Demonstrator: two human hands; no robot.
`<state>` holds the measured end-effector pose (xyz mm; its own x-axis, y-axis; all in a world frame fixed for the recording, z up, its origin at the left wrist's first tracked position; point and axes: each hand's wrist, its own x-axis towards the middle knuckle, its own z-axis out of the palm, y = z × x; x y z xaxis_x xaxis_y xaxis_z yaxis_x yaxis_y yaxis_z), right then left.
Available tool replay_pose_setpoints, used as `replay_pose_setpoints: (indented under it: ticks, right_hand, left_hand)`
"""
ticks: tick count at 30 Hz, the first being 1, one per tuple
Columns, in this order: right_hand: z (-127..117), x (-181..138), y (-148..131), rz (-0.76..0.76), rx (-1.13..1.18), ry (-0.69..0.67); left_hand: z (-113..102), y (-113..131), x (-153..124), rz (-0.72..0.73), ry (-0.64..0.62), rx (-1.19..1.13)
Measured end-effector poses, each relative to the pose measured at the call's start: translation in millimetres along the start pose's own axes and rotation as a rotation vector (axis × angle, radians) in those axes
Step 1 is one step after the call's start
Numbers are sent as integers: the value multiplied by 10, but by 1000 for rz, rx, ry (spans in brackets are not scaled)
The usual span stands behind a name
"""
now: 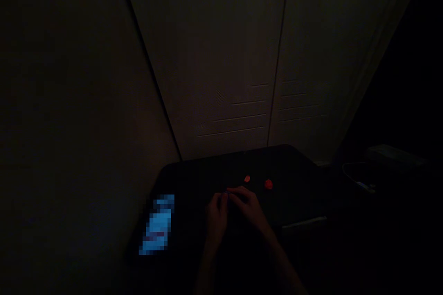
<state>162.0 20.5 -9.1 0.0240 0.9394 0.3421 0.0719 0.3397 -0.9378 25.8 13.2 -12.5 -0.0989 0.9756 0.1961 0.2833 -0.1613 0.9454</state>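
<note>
In this dimness I see the left hand [217,215] and right hand [248,203] meet above the dark table [204,173], fingertips pinching a small purplish piece [227,192], too covered to tell its long axis or pointing. Beyond lie an orange bit [247,179] and, rightward, a red lump [268,184].

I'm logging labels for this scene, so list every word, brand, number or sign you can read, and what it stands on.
Readable text: none.
Glowing screen: pixelated; nothing on it can be read.
Red lump and smaller orange-pink piece: no lettering visible.
At the fingers: too dark to read anything.
Vented doors: grooves only, no lettering visible.
</note>
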Motion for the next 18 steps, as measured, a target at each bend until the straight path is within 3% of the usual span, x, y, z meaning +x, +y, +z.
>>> replay_pose_setpoints:
  ticks: [18]
  right_hand:
    - [-19, 6, -48, 18, 9, 0]
  left_hand:
    - [-59, 3, 16, 39, -62, 0]
